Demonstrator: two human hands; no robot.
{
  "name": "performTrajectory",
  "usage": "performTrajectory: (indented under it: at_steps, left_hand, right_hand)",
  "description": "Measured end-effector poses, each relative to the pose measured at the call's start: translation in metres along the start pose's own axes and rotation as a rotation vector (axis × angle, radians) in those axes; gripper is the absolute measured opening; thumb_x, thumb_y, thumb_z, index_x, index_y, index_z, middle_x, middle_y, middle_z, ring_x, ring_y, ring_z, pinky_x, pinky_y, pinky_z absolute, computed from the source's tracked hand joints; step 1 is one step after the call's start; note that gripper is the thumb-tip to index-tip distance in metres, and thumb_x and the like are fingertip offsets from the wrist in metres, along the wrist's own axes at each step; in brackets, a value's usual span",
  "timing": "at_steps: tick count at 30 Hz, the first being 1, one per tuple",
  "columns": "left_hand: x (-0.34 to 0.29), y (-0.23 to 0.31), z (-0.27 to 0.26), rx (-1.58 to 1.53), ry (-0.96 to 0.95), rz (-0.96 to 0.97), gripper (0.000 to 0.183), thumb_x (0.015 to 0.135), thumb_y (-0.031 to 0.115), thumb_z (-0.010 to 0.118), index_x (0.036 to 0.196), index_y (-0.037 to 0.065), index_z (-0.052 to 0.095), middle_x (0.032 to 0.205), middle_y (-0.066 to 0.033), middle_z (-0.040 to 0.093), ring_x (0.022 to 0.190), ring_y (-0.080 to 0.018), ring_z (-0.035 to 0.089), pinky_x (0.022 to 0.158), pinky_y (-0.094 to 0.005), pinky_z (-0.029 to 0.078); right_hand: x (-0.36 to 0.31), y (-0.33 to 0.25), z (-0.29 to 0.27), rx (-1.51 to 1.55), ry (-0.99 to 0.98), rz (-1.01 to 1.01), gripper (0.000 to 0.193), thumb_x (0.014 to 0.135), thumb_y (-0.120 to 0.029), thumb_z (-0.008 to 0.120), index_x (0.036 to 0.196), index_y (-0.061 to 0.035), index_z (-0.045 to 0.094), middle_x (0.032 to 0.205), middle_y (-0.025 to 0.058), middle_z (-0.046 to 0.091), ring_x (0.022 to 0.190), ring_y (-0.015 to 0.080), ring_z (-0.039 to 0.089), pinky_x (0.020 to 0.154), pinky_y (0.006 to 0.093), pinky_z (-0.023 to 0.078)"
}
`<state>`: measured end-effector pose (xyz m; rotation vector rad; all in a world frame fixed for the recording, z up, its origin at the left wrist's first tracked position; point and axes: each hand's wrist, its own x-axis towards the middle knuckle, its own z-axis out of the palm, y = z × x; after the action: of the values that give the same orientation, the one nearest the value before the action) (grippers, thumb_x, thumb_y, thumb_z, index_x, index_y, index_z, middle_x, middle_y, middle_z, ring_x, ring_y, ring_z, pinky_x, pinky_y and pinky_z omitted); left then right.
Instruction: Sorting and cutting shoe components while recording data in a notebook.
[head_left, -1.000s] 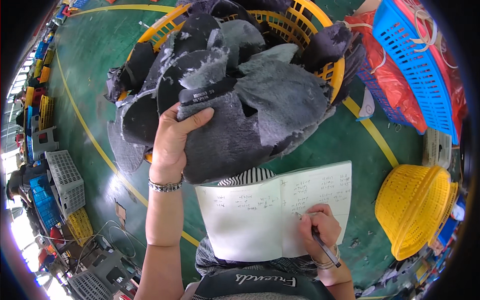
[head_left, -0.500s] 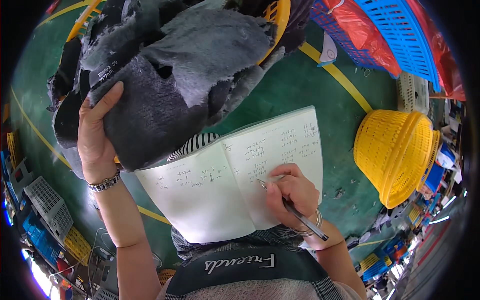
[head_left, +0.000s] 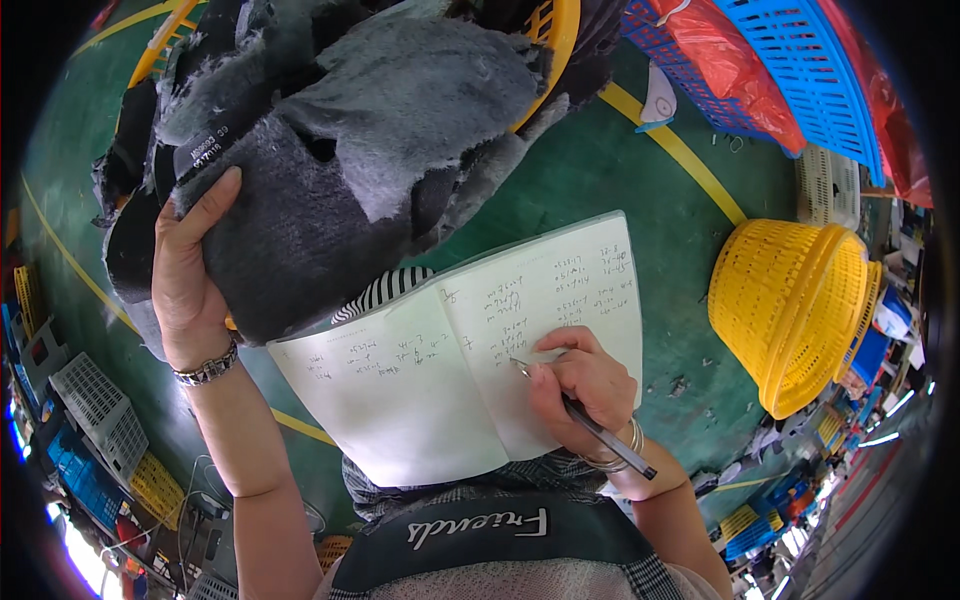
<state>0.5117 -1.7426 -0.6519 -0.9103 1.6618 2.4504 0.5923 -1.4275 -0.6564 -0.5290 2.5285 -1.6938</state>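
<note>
Across my lap lies an open notebook (head_left: 400, 420) with handwritten lines on both pages. My right hand (head_left: 588, 388) rests on its right page, the fingers closed round a dark pen (head_left: 610, 440) whose tip touches the paper. On the far left, my left hand (head_left: 195, 270) grips the edge of a dark grey fleecy fabric piece (head_left: 300, 230), thumb on top near a printed label; the other fingers are hidden behind it. More grey furry pieces (head_left: 420, 90) are heaped beyond it in a yellow basket (head_left: 553, 60).
Yellow baskets (head_left: 765, 300) lie tipped on the green floor (head_left: 670, 250) at right. Blue crates (head_left: 800, 70) with red plastic bags (head_left: 735, 60) stand at the far right. Grey and blue crates (head_left: 100, 410) line the left side.
The notebook and the fabric piece have shifted very slightly left. The pen stays on the page, its tip moved a little to the left, and both hands keep their hold.
</note>
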Motion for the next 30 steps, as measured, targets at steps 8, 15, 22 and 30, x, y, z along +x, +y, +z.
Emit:
performTrajectory:
  at_steps: [8, 15, 22, 30]
  left_hand:
    - [0.003, 0.001, 0.001, 0.002, 0.009, -0.013, 0.027, 0.077, 0.002, 0.067, 0.102, -0.002, 0.061, 0.094, -0.0114, 0.066, 0.082, -0.02, 0.065, 0.078, -0.0293, 0.052]
    - [-0.001, 0.009, 0.006, 0.029, 0.045, 0.003, 0.024, 0.076, 0.0, 0.066, 0.1, -0.001, 0.062, 0.09, -0.0103, 0.066, 0.078, -0.0199, 0.065, 0.074, -0.03, 0.053]
    - [-0.003, -0.005, 0.013, 0.04, 0.049, -0.01, 0.016, 0.072, 0.001, 0.071, 0.087, 0.002, 0.065, 0.082, -0.0044, 0.066, 0.073, -0.0107, 0.061, 0.07, -0.023, 0.048]
    - [-0.004, 0.002, 0.011, 0.017, 0.022, -0.003, 0.018, 0.076, -0.001, 0.067, 0.094, 0.002, 0.064, 0.087, -0.0063, 0.066, 0.076, -0.0135, 0.063, 0.074, -0.0253, 0.049]
  right_hand:
    - [0.003, 0.003, 0.002, -0.026, 0.092, 0.007, 0.021, 0.069, 0.011, 0.065, 0.061, -0.001, 0.049, 0.053, 0.0056, 0.052, 0.044, 0.0165, 0.048, 0.064, 0.0346, 0.055]
    - [0.005, 0.0, 0.002, 0.068, 0.132, 0.026, 0.019, 0.077, 0.006, 0.061, 0.064, -0.0022, 0.05, 0.053, 0.0058, 0.046, 0.053, 0.0221, 0.056, 0.059, 0.0336, 0.052]
    - [-0.001, 0.004, 0.002, -0.186, 0.119, 0.084, 0.021, 0.068, 0.007, 0.065, 0.06, -0.0042, 0.048, 0.05, 0.0058, 0.044, 0.045, 0.0198, 0.049, 0.06, 0.0353, 0.054]
    - [0.005, 0.005, 0.002, -0.177, 0.069, 0.042, 0.024, 0.07, 0.007, 0.063, 0.059, -0.0046, 0.045, 0.049, 0.0039, 0.042, 0.042, 0.0182, 0.043, 0.064, 0.0372, 0.053]
